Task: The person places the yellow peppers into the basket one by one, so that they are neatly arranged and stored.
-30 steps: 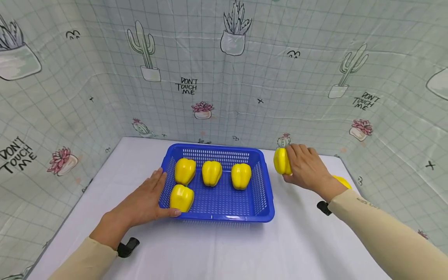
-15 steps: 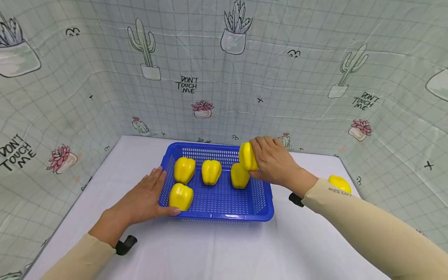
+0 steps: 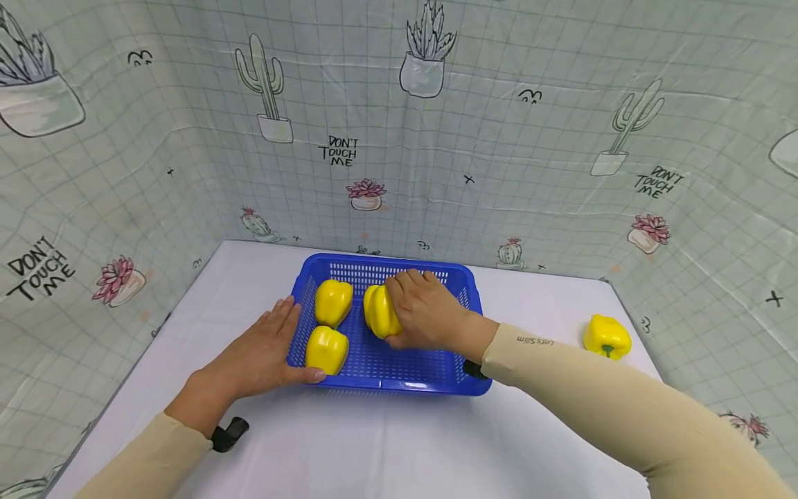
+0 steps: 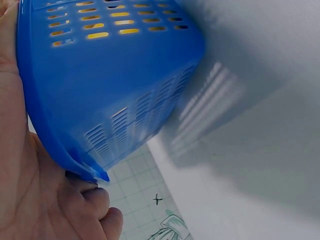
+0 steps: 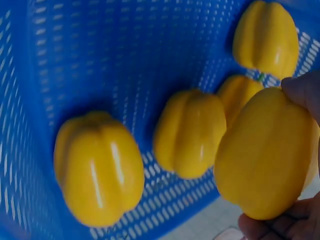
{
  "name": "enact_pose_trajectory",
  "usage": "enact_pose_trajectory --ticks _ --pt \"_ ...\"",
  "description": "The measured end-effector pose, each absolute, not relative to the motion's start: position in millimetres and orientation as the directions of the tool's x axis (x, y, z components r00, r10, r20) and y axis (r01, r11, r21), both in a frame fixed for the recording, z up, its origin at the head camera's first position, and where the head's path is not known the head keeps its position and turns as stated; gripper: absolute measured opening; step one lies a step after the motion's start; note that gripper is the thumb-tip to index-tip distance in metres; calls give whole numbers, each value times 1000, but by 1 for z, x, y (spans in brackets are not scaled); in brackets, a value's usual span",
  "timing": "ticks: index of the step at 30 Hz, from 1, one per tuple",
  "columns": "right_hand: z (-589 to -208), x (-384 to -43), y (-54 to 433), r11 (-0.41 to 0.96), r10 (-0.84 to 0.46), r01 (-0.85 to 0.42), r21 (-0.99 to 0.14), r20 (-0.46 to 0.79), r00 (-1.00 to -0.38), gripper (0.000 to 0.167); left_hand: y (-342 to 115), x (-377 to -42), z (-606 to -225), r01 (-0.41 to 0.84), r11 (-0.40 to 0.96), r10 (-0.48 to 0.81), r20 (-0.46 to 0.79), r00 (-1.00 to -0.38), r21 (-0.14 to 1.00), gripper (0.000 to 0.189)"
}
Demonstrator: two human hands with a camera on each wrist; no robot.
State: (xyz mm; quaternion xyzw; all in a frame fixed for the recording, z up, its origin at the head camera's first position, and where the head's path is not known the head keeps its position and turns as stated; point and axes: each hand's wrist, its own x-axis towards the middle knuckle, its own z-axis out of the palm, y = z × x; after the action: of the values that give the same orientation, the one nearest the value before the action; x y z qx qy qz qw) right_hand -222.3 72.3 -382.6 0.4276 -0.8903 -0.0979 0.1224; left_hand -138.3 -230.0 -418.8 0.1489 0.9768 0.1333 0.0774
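A blue perforated plastic basket [image 3: 430, 388] holds several yellow bell peppers, such as the back-left pepper [image 3: 333, 303] and the front-left one [image 3: 327, 351]. My right hand [image 3: 430, 312] grips another yellow bell pepper [image 5: 265, 155] over the middle of the basket, thumb on one side and fingers on the other. In the head view that hand hides part of the basket. The right wrist view shows a pepper [image 5: 100, 170] on the basket floor, apart from the held one. My left hand [image 3: 264, 353] rests against the basket's left rim, fingers straight, thumb along the front rim.
One more yellow bell pepper [image 3: 607, 337], its green stem facing me, lies on the white tabletop [image 3: 386, 450] right of the basket. A patterned cloth curtain [image 3: 474, 138] surrounds the table at the back and both sides.
My right hand has carried its bell pepper leftward from right of the basket, over the right rim, to the middle. The left hand stays at the basket's left side.
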Motion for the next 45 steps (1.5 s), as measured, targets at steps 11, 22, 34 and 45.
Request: enact_pose_trajectory --ticks 11,22,34,45 --pt "-403 -216 55 603 -782 -772 198 -42 -622 84 -229 -140 -419 257 923 301 -119 -946 286 133" --pt "-410 -216 48 578 -778 -772 266 -107 -619 86 -229 -139 -418 260 919 305 -120 -945 295 133" --pt "-417 -217 42 575 -753 -775 262 -202 -626 86 -230 -139 -420 271 918 310 -97 -946 291 131" --pt "-422 -216 41 550 -752 -788 275 -246 -611 84 -229 -139 -419 266 919 306 -101 -947 291 131"
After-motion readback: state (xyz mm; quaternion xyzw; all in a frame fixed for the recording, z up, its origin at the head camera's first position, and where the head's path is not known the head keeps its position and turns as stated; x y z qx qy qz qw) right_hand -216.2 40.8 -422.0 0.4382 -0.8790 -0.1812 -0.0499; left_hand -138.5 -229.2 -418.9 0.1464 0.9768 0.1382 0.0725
